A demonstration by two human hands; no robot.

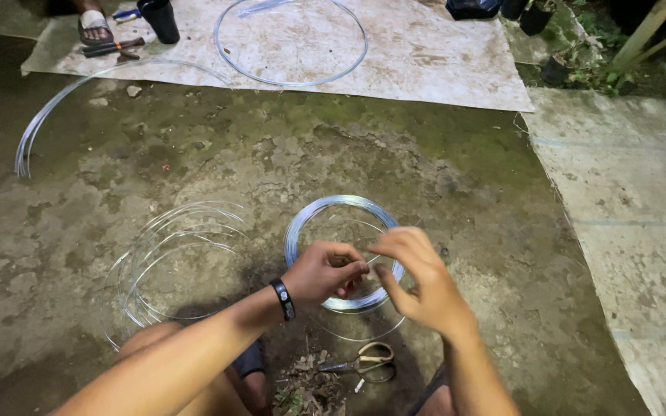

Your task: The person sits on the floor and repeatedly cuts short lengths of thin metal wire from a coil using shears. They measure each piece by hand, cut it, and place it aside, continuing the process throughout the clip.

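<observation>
Both forearms come up from the bottom edge, the left one from about 7 o'clock and the right one from about 5 o'clock, and they meet near the middle. Left hand (324, 271) is curled into a loose fist, knuckles up, thumb and fingers pinched together pointing toward 3 o'clock, black band on the wrist. Right hand (416, 271) sits right beside it, fingers bent down, fingertips almost touching the left's. Bare knees show below.

Both forearms are bare, with no sleeves in view. The left hand (319, 271) has a black band (283, 300) around its wrist — narrow, with a small pale mark on it — while the right hand (418, 276) wears nothing. Dark shorts (250, 359) show at the left thigh.
</observation>
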